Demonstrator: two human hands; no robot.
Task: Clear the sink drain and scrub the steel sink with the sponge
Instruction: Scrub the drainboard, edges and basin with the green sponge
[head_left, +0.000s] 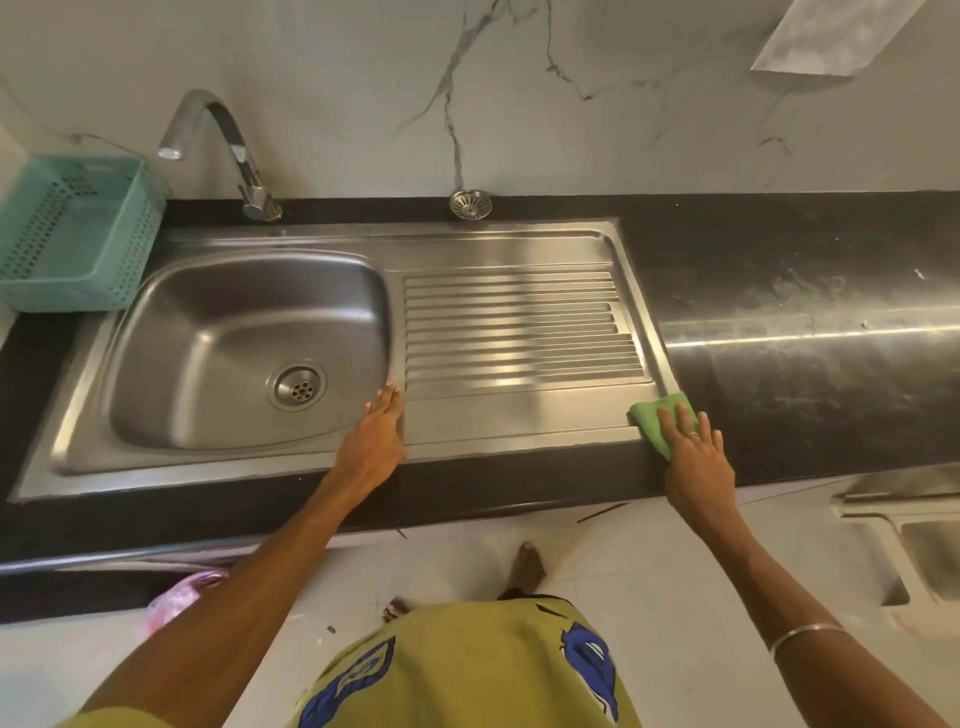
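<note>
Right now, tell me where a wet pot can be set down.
Free: the ribbed drainboard between basin and right counter; the basin itself. Crowded: the front rim, where left hand rests and right hand presses the sponge; basket fills the left corner.

Open steel basin (228, 338) with only the drain (297, 385) at its floor; the tap (228, 145) arches over its far left corner. The ribbed drainboard (519, 327) lies bare between the left hand (376, 436), flat on its near left edge, and the right hand (693, 462), pressing a green sponge (655, 421) at its near right corner. A basket (72, 234) blocks the far left; a strainer (470, 203) sits on the dark surface (779, 291) by the wall.
</note>
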